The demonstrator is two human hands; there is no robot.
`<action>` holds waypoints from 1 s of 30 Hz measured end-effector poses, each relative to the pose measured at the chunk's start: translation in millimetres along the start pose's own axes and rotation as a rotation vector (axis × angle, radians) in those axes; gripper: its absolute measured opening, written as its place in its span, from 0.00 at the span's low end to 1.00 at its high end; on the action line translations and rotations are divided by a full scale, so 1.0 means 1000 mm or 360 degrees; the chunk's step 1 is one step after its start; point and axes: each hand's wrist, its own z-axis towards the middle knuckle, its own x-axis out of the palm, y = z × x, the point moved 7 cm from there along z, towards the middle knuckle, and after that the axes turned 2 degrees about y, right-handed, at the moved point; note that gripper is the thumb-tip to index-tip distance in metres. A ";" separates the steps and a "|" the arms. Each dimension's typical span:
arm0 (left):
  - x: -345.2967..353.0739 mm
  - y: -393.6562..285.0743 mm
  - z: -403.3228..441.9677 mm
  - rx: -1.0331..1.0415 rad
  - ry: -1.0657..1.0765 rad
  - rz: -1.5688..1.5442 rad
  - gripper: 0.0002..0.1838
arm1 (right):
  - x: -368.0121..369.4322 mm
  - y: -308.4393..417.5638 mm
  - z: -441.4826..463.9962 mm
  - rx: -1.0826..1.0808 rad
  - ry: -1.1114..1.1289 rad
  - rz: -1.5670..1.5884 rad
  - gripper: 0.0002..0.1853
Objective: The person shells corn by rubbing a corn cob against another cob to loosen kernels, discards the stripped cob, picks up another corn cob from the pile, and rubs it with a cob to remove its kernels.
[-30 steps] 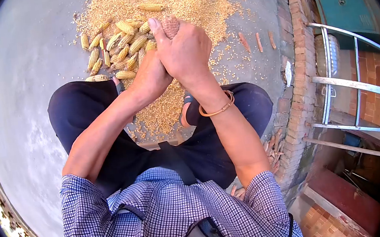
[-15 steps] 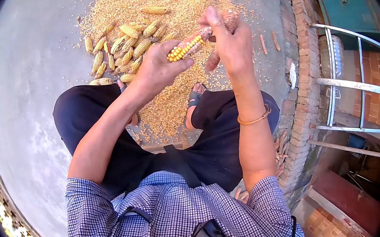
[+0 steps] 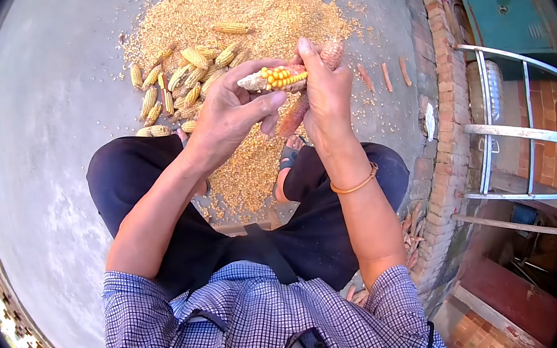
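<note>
My left hand (image 3: 234, 114) is closed around a partly shelled corn cob (image 3: 283, 76), with yellow kernels left on one stretch and a pale bare tip on the left. Pressed against its right end, my right hand (image 3: 326, 100) grips a bare reddish cob (image 3: 332, 54). Another reddish cob length (image 3: 294, 116) shows below the fingers; whether it is a separate piece I cannot tell. Beyond my hands, unshelled ears of corn (image 3: 193, 77) lie heaped at the left edge of a wide spread of loose kernels (image 3: 252, 5).
Bare cobs (image 3: 386, 77) lie on the concrete floor (image 3: 37, 167) to the right. A low brick edge (image 3: 446, 86) runs along that side, with a metal frame (image 3: 528, 132) and a green cabinet (image 3: 503, 4) beyond. More cobs (image 3: 412, 234) lie beside my right knee.
Both hands have come closer together, the right one moving left and down. The partly shelled cob has turned, so its pale tip now points left.
</note>
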 end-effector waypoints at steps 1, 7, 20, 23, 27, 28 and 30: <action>-0.005 0.005 0.000 0.0029 -0.0069 0.0041 0.20 | 0.005 -0.001 -0.007 0.0055 -0.0003 0.0064 0.08; -0.009 -0.002 -0.003 0.0106 -0.0239 0.0333 0.20 | 0.019 -0.004 -0.019 0.0061 0.0106 -0.0088 0.10; 0.000 0.013 0.001 0.0305 -0.0272 0.1043 0.20 | 0.027 0.024 -0.011 -0.0309 0.0426 -0.0310 0.18; 0.008 0.004 0.000 0.0050 -0.0298 0.1375 0.19 | 0.028 0.023 -0.013 -0.0202 0.0444 -0.0176 0.17; 0.013 0.000 0.001 0.0248 -0.0308 0.1860 0.18 | 0.029 0.019 -0.013 -0.0362 0.0356 -0.0252 0.15; 0.013 0.002 0.003 0.0214 -0.0287 0.1928 0.18 | 0.029 0.019 -0.011 -0.0377 0.0311 -0.0276 0.14; 0.014 0.005 0.001 0.0192 -0.0262 0.1970 0.15 | 0.025 0.019 -0.013 -0.0393 0.0174 -0.0326 0.14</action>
